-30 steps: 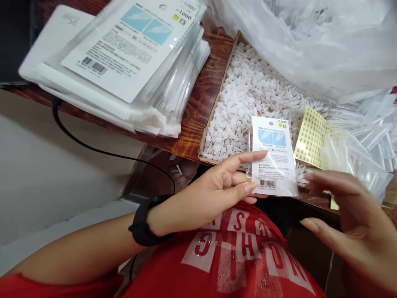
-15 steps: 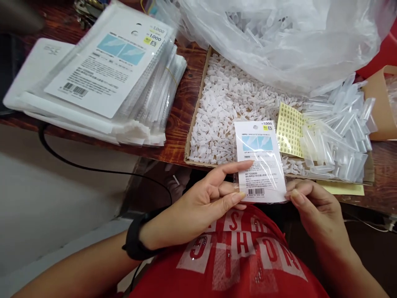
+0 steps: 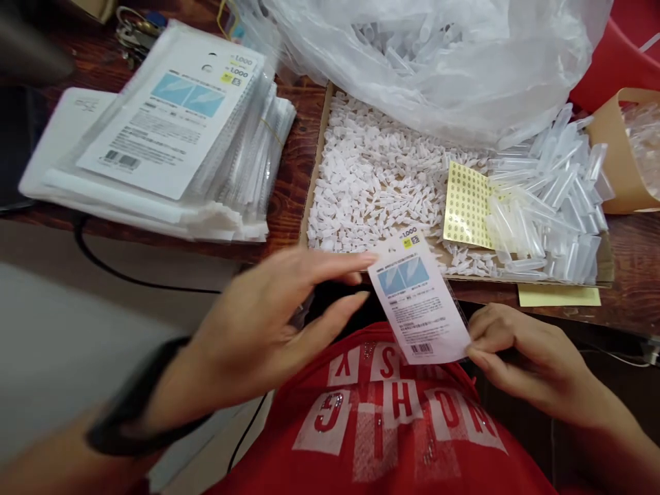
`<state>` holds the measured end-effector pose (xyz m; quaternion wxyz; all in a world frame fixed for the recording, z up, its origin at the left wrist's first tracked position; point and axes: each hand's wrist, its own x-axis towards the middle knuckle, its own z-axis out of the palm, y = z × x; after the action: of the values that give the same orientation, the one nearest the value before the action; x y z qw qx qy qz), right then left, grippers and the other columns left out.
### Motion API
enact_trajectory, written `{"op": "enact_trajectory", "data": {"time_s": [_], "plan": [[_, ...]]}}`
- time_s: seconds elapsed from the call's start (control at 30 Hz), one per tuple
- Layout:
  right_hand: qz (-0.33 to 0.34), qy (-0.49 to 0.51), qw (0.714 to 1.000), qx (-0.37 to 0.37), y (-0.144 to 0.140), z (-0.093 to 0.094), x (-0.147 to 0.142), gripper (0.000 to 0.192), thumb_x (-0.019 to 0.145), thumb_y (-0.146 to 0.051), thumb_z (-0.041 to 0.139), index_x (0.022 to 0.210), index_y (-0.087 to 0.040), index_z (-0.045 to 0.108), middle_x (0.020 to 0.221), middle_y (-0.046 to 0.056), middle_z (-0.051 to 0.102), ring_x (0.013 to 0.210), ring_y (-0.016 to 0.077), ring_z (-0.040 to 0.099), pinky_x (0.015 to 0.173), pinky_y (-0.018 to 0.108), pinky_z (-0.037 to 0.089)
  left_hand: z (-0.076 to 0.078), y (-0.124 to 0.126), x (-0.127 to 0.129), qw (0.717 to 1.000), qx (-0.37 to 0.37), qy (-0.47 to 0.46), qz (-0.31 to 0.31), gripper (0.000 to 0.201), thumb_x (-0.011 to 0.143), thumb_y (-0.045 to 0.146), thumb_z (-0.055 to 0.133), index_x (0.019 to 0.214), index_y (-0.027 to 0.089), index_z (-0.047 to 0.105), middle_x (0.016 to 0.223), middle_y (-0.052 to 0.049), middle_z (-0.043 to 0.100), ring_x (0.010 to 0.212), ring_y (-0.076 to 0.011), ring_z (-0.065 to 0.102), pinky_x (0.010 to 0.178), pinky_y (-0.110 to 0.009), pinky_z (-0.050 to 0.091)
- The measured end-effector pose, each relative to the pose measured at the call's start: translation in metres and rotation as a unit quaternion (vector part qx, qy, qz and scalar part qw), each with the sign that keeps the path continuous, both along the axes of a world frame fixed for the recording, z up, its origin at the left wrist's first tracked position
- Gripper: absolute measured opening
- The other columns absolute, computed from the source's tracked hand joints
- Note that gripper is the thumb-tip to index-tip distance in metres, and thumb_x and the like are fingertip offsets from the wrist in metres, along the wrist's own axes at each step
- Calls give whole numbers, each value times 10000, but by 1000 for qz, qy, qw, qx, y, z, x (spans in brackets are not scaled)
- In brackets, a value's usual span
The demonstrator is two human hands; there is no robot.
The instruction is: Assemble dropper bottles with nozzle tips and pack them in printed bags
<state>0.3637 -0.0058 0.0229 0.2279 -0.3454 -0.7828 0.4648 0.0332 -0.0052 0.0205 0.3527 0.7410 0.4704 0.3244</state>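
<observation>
A small plastic packet with a printed white card (image 3: 420,309) is tilted in front of my chest, its barcode end toward me. My right hand (image 3: 520,350) pinches the packet's lower right corner between thumb and fingers. Beside the packet's upper left edge, my left hand (image 3: 278,316) is spread with thumb and fingers apart and slightly blurred. Its index fingertip reaches the card's top left corner; whether it touches I cannot tell. Just beyond the packet, a shallow cardboard tray (image 3: 313,185) holds many small white nozzle-like tips (image 3: 361,158).
Clear plastic tubes (image 3: 557,185) and a yellow sticker sheet (image 3: 467,206) lie in the tray's right part. A large plastic bag (image 3: 464,89) covers its back. Stacked printed packets (image 3: 165,130) are at the left. A brown box (image 3: 619,151) and red container (image 3: 613,62) stand right.
My left hand has let go of the packet and moved left, opening. The packet has tilted, its top swinging left, while my right hand keeps its corner.
</observation>
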Motion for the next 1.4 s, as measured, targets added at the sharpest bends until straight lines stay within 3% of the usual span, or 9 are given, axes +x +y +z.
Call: {"op": "enact_trajectory", "data": {"time_s": [0.07, 0.13, 0.2, 0.27, 0.33, 0.4, 0.6, 1.0, 1.4], "plan": [[72, -36, 996, 29, 6, 11, 1, 177, 958, -95, 686, 1023, -258, 665, 892, -7, 746, 833, 131, 733, 759, 247, 594, 31, 22, 8, 981, 112, 108, -119, 484, 1017, 264, 700, 1494, 319, 646, 1412, 18, 748, 1336, -236, 627, 1317, -377, 247], [105, -58, 991, 58, 11, 23, -2, 147, 975, -121, 679, 1035, -255, 666, 915, 3, 758, 835, 130, 740, 750, 234, 598, 55, 46, 27, 946, 113, 175, -249, 398, 1101, 353, 584, 1463, 223, 685, 1482, -62, 712, 1394, -258, 594, 1346, -421, 91], [114, -72, 988, 71, 14, 33, -4, 104, 986, -156, 681, 1018, -255, 675, 910, 5, 766, 809, 129, 746, 720, 219, 603, 70, 69, 50, 909, 55, 233, -341, 361, 1089, 375, 618, 1373, 196, 752, 1252, -75, 808, 1133, -252, 694, 1220, -384, 299], [108, -83, 989, 65, 15, 39, 0, 86, 981, -176, 691, 989, -262, 689, 898, 8, 771, 794, 141, 754, 702, 223, 612, 76, 87, 69, 880, -22, 273, -387, 297, 1047, 404, 681, 1169, 187, 842, 954, -49, 827, 782, -204, 648, 810, -305, 435], [92, -92, 990, 49, 15, 41, 8, 95, 968, -176, 703, 982, -270, 708, 909, 18, 778, 811, 159, 762, 702, 236, 617, 75, 99, 82, 867, -109, 278, -399, 302, 1039, 391, 692, 910, 177, 861, 710, -11, 748, 569, -147, 483, 593, -302, 283], [62, -93, 993, 36, 13, 37, 18, 104, 954, -178, 722, 991, -275, 726, 910, 16, 775, 811, 157, 758, 694, 231, 604, 70, 104, 89, 863, -191, 253, -393, 387, 1032, 368, 688, 709, 183, 793, 565, 21, 640, 481, -117, 368, 552, -314, 200], [-83, -53, 993, -58, 3, 18, 26, 71, 948, -262, 776, 912, -240, 718, 868, 4, 757, 745, 135, 718, 676, 227, 567, 55, 103, 89, 876, -303, 149, -344, 338, 879, 280, 757, 558, 206, 682, 472, 31, 541, 425, -117, 374, 511, -313, 177], [-141, -31, 982, -122, -2, 14, 14, 199, 965, -367, 773, 850, -217, 709, 820, -8, 742, 728, 122, 693, 667, 227, 537, 59, 93, 89, 870, -292, 196, -346, 373, 958, 424, 677, 650, 217, 708, 517, 18, 587, 398, -105, 361, 433, -317, 158], [-166, -13, 971, -172, -7, 11, 14, 173, 909, -342, 833, 847, -239, 708, 833, -34, 742, 750, 111, 685, 699, 208, 527, 71, 91, 96, 840, -293, 282, -359, 354, 966, 385, 604, 655, 229, 668, 528, 37, 612, 414, -100, 430, 385, -233, 263]]}}
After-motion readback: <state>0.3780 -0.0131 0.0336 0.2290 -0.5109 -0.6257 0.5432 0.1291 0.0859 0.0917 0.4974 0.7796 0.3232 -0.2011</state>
